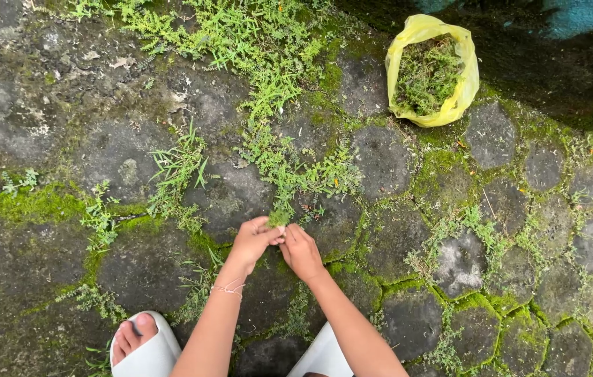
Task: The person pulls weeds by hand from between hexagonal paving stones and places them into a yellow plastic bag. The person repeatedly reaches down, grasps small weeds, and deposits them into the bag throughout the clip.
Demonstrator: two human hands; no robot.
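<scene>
Glossy plastic bag (467,77); rough mossy stone paving (122,153).

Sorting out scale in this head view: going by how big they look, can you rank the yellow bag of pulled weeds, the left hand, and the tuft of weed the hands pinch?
1. yellow bag, though it lies farther away
2. left hand
3. tuft of weed, smallest

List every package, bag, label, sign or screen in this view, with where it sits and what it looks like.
Plastic bag: upper right on the mossy stone paving, away from both hands; yellow, crumpled, mouth open, filled with pulled green weeds.
No labels, signs or screens show anywhere in the view.
</scene>
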